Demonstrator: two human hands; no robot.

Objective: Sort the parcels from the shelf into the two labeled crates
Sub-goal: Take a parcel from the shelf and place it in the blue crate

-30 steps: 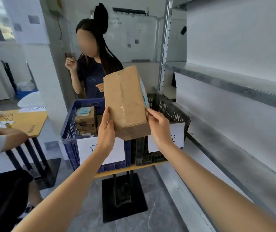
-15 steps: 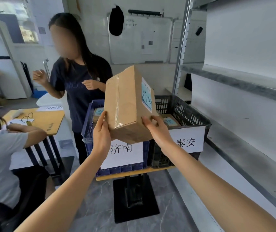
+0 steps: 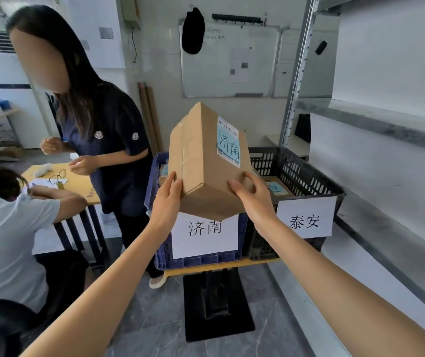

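Turned toward you now, the parcel (image 3: 201,176) hangs above the blue crate's (image 3: 163,256) front wall, your left hand (image 3: 167,202) pressed flat, your right hand's (image 3: 252,199) grip curled round its lower edge. Held so low, it may topple into the black crate (image 3: 309,176) just right of the blue crate.

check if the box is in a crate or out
Out: the left hand and right hand hold the box up, tilted, before the blue crate.
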